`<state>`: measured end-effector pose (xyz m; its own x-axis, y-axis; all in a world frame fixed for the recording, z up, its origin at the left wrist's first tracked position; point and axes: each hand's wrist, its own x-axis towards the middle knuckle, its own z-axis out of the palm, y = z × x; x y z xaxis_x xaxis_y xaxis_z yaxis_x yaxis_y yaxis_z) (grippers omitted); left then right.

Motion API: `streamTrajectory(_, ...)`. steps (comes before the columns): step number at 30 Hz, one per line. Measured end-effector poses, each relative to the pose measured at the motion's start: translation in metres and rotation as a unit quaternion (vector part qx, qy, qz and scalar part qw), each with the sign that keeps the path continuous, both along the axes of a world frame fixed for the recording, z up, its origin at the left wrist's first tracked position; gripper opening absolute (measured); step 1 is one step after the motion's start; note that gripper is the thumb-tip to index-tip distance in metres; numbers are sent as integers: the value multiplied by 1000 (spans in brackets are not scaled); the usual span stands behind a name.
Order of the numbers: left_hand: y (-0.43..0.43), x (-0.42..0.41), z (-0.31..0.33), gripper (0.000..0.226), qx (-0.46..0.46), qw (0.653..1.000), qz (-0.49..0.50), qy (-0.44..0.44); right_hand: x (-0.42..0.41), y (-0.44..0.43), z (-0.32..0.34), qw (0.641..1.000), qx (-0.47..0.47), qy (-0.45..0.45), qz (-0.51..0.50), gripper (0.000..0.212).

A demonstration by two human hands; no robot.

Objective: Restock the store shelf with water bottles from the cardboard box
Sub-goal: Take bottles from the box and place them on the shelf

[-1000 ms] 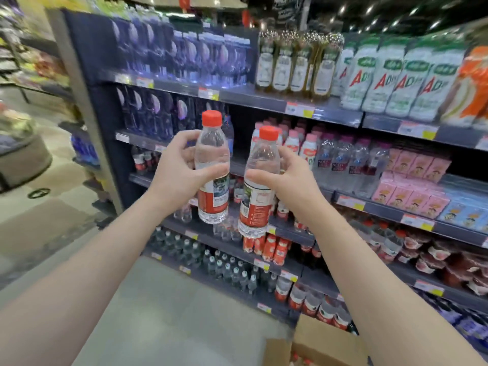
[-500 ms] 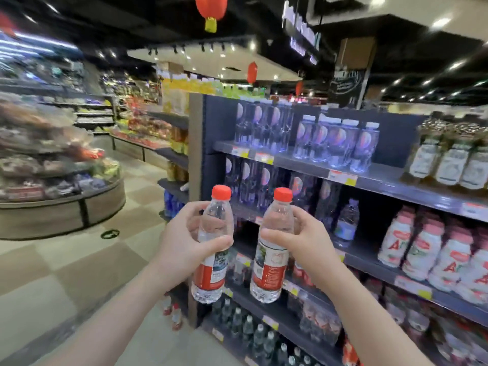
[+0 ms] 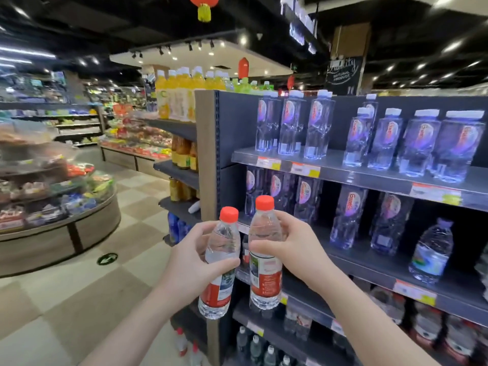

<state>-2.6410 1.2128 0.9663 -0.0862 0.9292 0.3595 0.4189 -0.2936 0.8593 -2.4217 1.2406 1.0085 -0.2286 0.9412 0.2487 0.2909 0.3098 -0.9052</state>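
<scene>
My left hand (image 3: 188, 262) grips a clear water bottle (image 3: 220, 281) with a red cap and red label, tilted slightly left. My right hand (image 3: 295, 247) grips a second, similar water bottle (image 3: 264, 276), held upright just to the right of the first. Both bottles hang in the air in front of the left end of the dark store shelf (image 3: 369, 178). The cardboard box is out of view.
Tall clear bottles (image 3: 290, 128) with white caps fill the top shelves. A lone blue-capped jug (image 3: 430, 252) stands on the middle shelf. Small bottles (image 3: 256, 347) line the bottom shelf. A round produce display (image 3: 52, 207) stands left across the tiled aisle.
The view has swung up and to the left, so the cardboard box left the frame and the shelf's end came into view. Both hands still hold their bottles side by side.
</scene>
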Motion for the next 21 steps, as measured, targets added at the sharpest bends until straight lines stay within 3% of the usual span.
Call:
streamTrajectory(9,129,-61,9,67,-9,1000,-15,6,-49,112,2,999,-5,15,-39,46)
streamTrajectory(21,223,-124,-39,75,-35,993,-110,-26,-105,153,-48,989,-49,34,-135,46)
